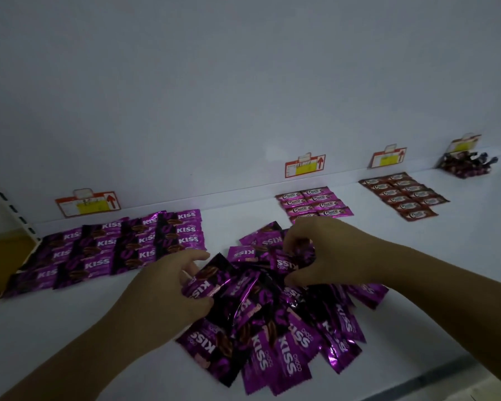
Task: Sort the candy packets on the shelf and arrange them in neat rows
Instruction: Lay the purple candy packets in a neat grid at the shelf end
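A white shelf board (70, 328) runs from near left to far right, with a slotted metal upright (6, 198) at its far left edge. Against the back wall hangs a red-and-yellow price label (88, 203). Just in front of it lie the arranged rows of shiny purple foil KISS packets (113, 247), flat and overlapping, their lettering the same way up.

Right of those rows, the left hand (168, 287) reaches in from the near left. Its fingers are curled and its thumb closes from below, so it pinches a dark-faced KISS packet (203, 282) at the left edge of the loose heap of purple KISS packets (272, 319). The heap sits in the middle of the shelf, nearer than the rows, its packets lying at all angles.

The right hand (315, 250) comes in from the near right over the far side of the heap. Its curled fingers and thumb grip an upside-down KISS packet (287, 263).

Just beyond it, a small block of pink Choco packets (315, 202) lies in two columns under a second price label (305, 165). Further right, brown wrapped packets (405, 195) form two columns below a third price label (388, 157). At the far right is a dark pile of twisted candies (466, 164) under a fourth price label (464, 143).
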{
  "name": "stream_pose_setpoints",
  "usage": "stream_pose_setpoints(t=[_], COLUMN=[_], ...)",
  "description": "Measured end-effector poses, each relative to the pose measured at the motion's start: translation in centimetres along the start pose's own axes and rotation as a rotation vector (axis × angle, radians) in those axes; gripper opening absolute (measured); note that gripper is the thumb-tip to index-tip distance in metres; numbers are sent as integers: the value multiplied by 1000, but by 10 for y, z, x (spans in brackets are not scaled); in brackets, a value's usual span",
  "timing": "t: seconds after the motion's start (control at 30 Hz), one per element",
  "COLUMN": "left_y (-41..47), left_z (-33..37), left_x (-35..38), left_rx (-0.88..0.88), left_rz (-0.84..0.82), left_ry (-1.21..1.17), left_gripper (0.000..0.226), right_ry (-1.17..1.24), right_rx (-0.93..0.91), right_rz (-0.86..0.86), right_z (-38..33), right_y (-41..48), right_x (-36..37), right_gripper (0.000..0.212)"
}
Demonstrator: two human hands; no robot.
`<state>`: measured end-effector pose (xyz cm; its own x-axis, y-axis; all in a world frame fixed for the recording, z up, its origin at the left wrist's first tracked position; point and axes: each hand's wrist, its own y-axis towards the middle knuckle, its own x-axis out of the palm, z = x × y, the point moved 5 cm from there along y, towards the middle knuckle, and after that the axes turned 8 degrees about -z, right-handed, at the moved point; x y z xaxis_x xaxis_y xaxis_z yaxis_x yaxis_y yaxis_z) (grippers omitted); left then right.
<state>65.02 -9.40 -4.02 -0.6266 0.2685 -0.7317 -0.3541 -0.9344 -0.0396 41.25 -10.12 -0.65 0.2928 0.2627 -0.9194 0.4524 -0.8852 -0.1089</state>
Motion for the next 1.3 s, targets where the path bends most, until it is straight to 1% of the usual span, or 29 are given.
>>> stream_pose_setpoints(t=[0.13,0.2,0.27,0.37,0.43,0.5,0.57,0.67,0.73,0.87,0.93,1.0,1.07,1.13,1.17,1.23,1.3], left_y=[-1,-3,-5,-10,-18,-25,-30,-44,-57,-84,-94,-102,-109,-116,-118,-121,-124], left_z=[-1,0,-2,-17,-24,-33,-42,-63,-77,-104,-115,-124,-132,-139,-142,-146,-151], left_x=[-11,-17,-22,-27,-32,-40,-47,-62,-74,-96,-107,-115,-122,-126,-127,-127,-125], left_rx=[-18,-6,-38,-145,-190,-225,-257,-292,-301,-322,-323,-328,-333,-340,-344,-356,-372], left_rz=[63,93,98,50,41,66,95,162,198,239,252,267,267,257,248,225,198], left_ry=[-43,-79,-145,-367,-456,-501,-515,-543,-587,-679,-707,-729,-749,-776,-795,-843,-865], left_gripper=[62,60,60,58,58,56,46,30,27,29,26,24,23,23,23,24,25], right_ry=[248,323,323,300,319,352,393,478,515,594,631,665,600,471,386,223,129], right_rx=[-62,-116,-159,-185,-192,-201,-224,-302,-332,-395,-417,-391,-371,-367,-366,-367,-375], right_rz=[107,159,186,182,173,136,64,-64,-117,-221,-292,-354,-394,-439,-433,-330,-180], right_z=[-7,-13,-22,-36,-45,-55,-64,-90,-110,-149,-166,-180,-193,-206,-211,-220,-233], right_y=[5,10,16,27,35,45,53,68,78,99,108,118,128,137,143,152,156], right_x=[-9,-13,-14,-11,-9,-5,0,10,19,35,41,49,58,71,79,89,90], right_gripper=[37,37,38,39,42,41,39,46,47,30,28,23,18,15,17,27,28])
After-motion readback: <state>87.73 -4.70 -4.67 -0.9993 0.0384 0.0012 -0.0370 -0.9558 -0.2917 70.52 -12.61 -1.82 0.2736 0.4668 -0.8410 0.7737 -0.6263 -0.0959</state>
